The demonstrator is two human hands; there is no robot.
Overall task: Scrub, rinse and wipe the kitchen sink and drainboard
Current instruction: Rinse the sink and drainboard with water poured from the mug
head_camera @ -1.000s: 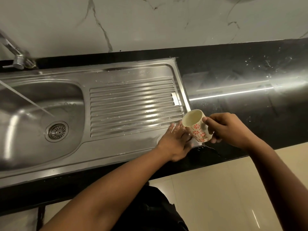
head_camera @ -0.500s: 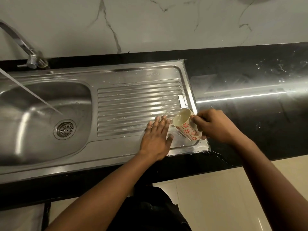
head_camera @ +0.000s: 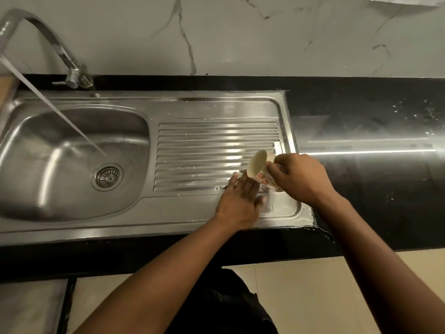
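A stainless steel sink basin (head_camera: 60, 169) with a round drain (head_camera: 107, 176) lies at the left. Its ribbed drainboard (head_camera: 204, 150) stretches to the right and looks wet. My left hand (head_camera: 238, 201) lies flat, fingers straight, on the drainboard's front right part. My right hand (head_camera: 301, 179) grips a white cup with red flowers (head_camera: 261, 173), tipped on its side over the drainboard with its mouth facing left. The cup is just above my left hand's fingertips.
A curved tap (head_camera: 48, 44) at the back left sends a thin stream of water (head_camera: 60, 112) into the basin. Black wet countertop (head_camera: 373, 131) extends to the right. A marble wall (head_camera: 216, 34) stands behind. Tiled floor (head_camera: 301, 297) lies below the counter edge.
My left hand opened flat and slid left along the drainboard's front. The cup in my right hand tipped further, moving left over the drainboard. The view shifted right.
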